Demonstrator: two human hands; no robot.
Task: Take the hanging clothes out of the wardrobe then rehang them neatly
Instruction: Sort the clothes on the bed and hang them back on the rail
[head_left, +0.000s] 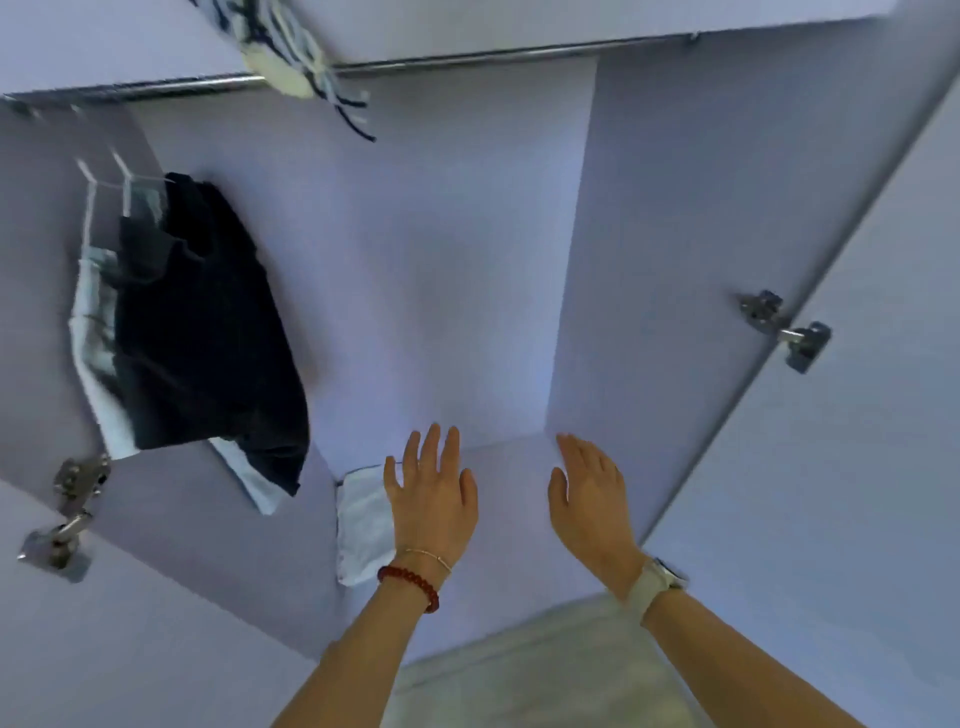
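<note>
Head view: wardrobe holds dark garment; both hands spread, empty.

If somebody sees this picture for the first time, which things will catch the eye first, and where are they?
First come the two open hands, the left hand and the right hand, reaching low into the pale wardrobe and holding nothing. Next is the dark garment hanging at the left from the metal rail, with lighter clothes behind it. A folded white cloth lies on the wardrobe floor beside the left hand.
</note>
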